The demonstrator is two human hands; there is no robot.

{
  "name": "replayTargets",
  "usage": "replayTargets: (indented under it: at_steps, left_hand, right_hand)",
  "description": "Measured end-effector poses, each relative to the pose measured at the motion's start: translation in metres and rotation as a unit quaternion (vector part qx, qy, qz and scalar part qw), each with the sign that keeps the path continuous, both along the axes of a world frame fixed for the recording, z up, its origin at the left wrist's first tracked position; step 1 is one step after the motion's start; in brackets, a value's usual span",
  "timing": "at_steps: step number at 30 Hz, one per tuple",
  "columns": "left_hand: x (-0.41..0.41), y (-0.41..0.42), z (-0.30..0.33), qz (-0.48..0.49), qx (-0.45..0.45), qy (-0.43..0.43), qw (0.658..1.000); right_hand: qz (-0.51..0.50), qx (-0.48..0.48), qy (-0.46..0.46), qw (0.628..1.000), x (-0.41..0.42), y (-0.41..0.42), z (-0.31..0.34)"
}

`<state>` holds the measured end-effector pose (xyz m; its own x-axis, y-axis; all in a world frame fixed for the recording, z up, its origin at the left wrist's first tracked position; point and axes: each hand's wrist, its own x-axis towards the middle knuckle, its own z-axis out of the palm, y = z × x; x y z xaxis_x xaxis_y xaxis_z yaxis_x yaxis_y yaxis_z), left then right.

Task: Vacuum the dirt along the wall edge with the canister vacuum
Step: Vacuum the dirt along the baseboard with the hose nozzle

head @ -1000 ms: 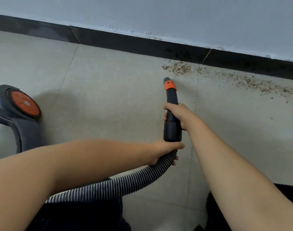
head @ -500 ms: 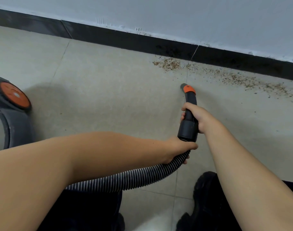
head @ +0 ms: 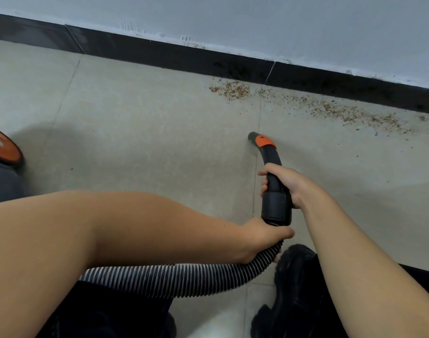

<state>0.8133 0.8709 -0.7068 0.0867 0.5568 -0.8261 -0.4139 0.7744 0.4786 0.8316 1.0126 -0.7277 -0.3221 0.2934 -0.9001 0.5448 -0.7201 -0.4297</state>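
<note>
My right hand grips the black curved vacuum handle tube, whose orange-marked open end points at the floor short of the dirt. My left hand holds the striped ribbed hose just behind the black cuff. Brown crumbs of dirt lie in a patch beside the black baseboard and trail right along the wall edge as scattered dirt. The canister vacuum, dark grey with an orange wheel, sits at the left edge, mostly cut off.
The floor is pale beige tile with grout lines. A light grey wall rises above the baseboard. My black shoe is under my right forearm, and dark trousers fill the bottom left.
The tube and both hands have shifted right relative to the dirt patch, and its tip now curves to the left. The canister has slid further out of view on the left.
</note>
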Motion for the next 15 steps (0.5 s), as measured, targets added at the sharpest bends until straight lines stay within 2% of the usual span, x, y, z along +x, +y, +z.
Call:
replayTargets:
  at_steps: [7, 11, 15]
  left_hand:
    - [-0.042, 0.02, -0.006, 0.055, -0.008, 0.076, 0.996]
    - [-0.055, 0.025, -0.012, 0.094, -0.015, 0.078, 0.992]
    - [-0.056, 0.031, -0.016, 0.078, -0.023, 0.084, 0.993]
  right_hand:
    - [-0.009, 0.038, 0.034, 0.999, -0.055, 0.014, -0.006]
    - [0.031, 0.041, 0.045, 0.998, -0.081, 0.018, -0.01]
    - [0.025, 0.037, 0.045, 0.998, -0.079, 0.025, -0.017]
